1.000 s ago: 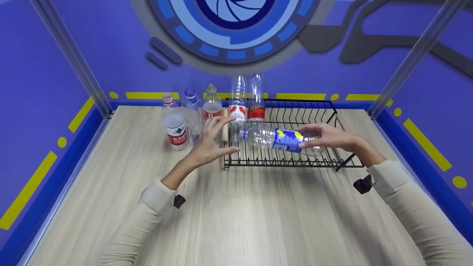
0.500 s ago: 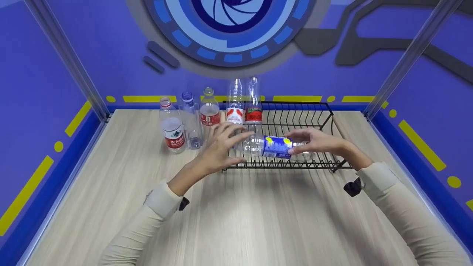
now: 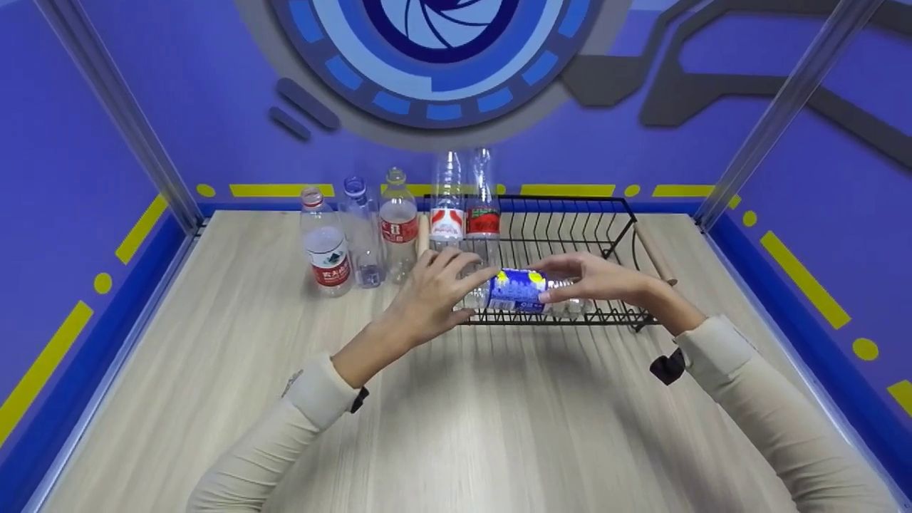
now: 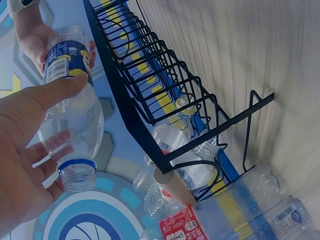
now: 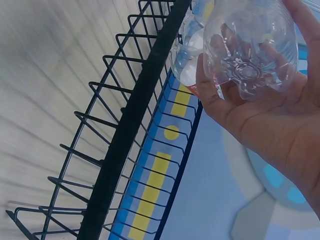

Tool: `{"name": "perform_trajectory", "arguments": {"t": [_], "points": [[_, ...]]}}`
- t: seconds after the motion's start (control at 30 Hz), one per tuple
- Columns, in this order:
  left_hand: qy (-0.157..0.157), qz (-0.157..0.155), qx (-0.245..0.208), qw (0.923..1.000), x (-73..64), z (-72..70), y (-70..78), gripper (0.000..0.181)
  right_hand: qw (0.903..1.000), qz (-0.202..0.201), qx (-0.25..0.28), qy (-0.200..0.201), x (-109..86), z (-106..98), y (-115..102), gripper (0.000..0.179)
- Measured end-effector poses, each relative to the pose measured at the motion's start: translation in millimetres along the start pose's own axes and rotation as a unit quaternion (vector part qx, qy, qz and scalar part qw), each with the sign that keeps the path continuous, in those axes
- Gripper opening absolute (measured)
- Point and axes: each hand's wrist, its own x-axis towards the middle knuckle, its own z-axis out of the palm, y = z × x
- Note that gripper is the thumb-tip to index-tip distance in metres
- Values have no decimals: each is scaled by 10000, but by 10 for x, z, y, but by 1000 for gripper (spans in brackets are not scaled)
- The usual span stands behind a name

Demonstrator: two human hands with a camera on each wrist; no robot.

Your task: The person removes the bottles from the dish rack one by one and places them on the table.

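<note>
A clear plastic bottle [image 3: 519,291] with a blue and yellow label lies level above the front of a black wire rack [image 3: 541,324]. My right hand [image 3: 605,276] grips it near its base, thumb on the label's edge. Around its shoulder is my left hand [image 3: 436,293]. In the left wrist view the bottle [image 4: 70,117] shows a capless neck with a blue ring, my left thumb across the label and the fingers behind. In the right wrist view the bottle's ridged base [image 5: 250,45] sits within my right hand [image 5: 270,115].
Two clear bottles, one with a red-and-white label [image 3: 447,222] and one with a red-and-green label [image 3: 484,221], stand in the rack's left end. Left of it stand three capless bottles: a red-and-white-labelled one [image 3: 329,260], a bluish one [image 3: 367,249] and a red-labelled one [image 3: 398,228].
The blue-labelled bottle has moved left and slightly nearer with my right hand. My left hand has come right and closed in around its shoulder and neck.
</note>
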Motion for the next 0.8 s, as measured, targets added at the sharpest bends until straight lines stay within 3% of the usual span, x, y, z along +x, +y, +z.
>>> {"name": "perform_trajectory", "arguments": {"t": [0.23,0.57,0.67,0.8], "points": [[112,95,144,9998,15,-7,1,70,10000,29,-4,-19,-19,12,-24,66],[171,-54,87,9998,10,11,-25,70,9999,-2,111,-44,-9,23,5,67],[411,-168,64,9990,12,24,-30,68,9997,-88,221,-31,-2,26,2,64],[1069,-546,121,9927,6,61,-34,63,9985,-132,529,55,-11,20,11,63]]}}
